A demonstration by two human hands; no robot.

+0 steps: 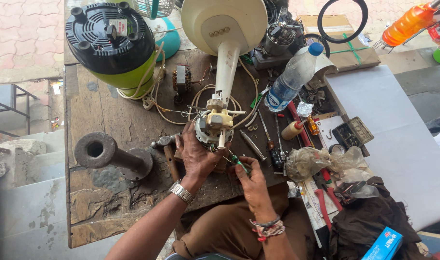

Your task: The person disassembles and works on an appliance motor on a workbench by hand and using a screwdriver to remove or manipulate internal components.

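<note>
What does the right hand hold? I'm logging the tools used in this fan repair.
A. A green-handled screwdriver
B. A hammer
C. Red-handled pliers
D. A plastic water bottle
A: the right hand grips a green-handled screwdriver, its tip toward the fan motor that the left hand steadies; the hammer lies untouched on the workbench.

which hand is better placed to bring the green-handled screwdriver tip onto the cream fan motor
Probably the right hand: it already holds the green-handled screwdriver, with its tip pointing toward the cream fan motor. The left hand is occupied gripping that motor's underside, steadying it.
</note>
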